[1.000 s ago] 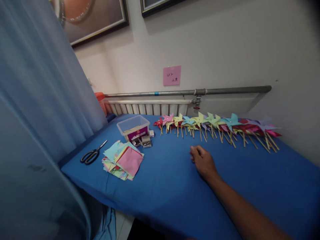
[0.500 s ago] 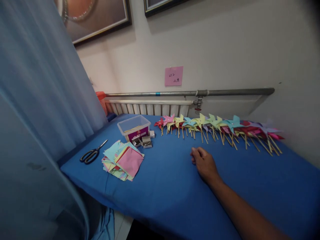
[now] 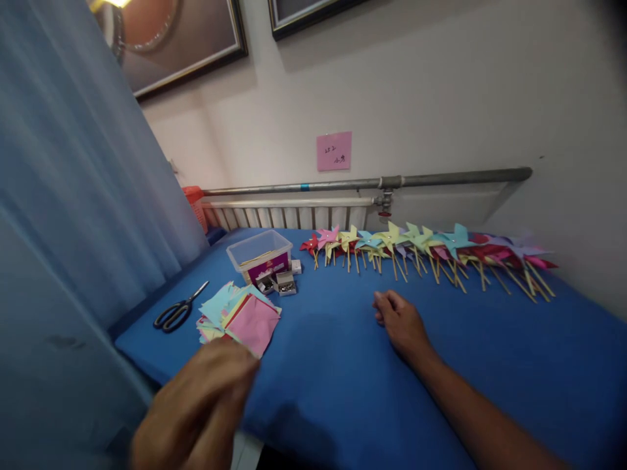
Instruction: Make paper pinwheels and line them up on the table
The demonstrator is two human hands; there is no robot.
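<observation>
My right hand (image 3: pixel 399 320) rests on the blue cloth with its fingers curled into a loose fist, and nothing shows in it. Blurred by motion, my left hand (image 3: pixel 200 405) hangs in front of the paper stack at the lower left. Its fingers look bent, but their tips are too smeared to read. The stack of coloured paper squares (image 3: pixel 253 323), pink on top, lies just beyond that hand, which hides its near edge. Scissors (image 3: pixel 179 310) with black handles lie left of the paper. Finished paper pinwheels (image 3: pixel 392 236) on sticks lie in a row beyond my right hand.
A clear plastic tub (image 3: pixel 259 251) with thin sticks stands behind the paper. Small open boxes of metal pins (image 3: pixel 286 284) sit before it. A blue curtain (image 3: pixel 63 196) hangs at the left. Pipes (image 3: pixel 441 179) and a radiator (image 3: pixel 294 214) run along the wall.
My left hand has come into view from below, in front of the paper stack. The right hand stays in place. The view has shifted slightly.
</observation>
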